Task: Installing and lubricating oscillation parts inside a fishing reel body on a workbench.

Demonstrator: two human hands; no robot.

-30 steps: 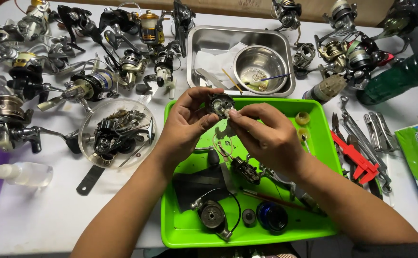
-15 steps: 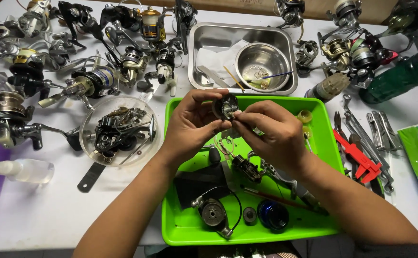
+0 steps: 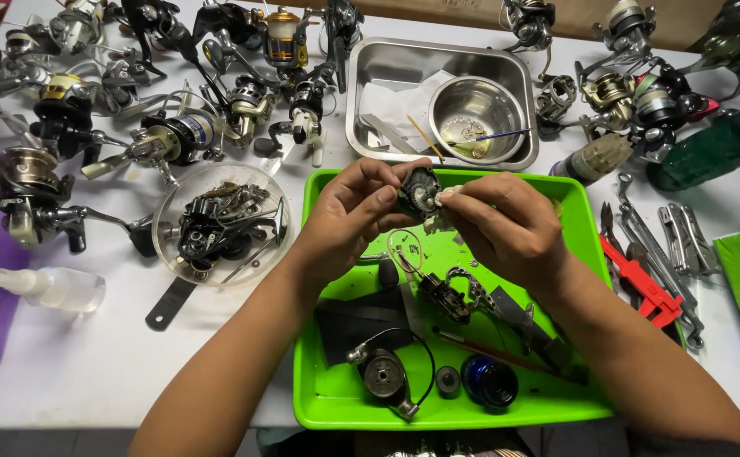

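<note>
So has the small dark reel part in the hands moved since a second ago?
Barely: the dark reel part stays above the green tray's back edge, near the steel pan.

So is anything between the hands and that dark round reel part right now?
Nothing visible: the left hand holds the dark round reel part directly, and the right hand touches it from the other side, above the green tray.

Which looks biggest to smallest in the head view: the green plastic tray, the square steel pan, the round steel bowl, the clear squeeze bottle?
1. Green plastic tray
2. Square steel pan
3. Round steel bowl
4. Clear squeeze bottle, though it looks close to the bowl in length.
</note>
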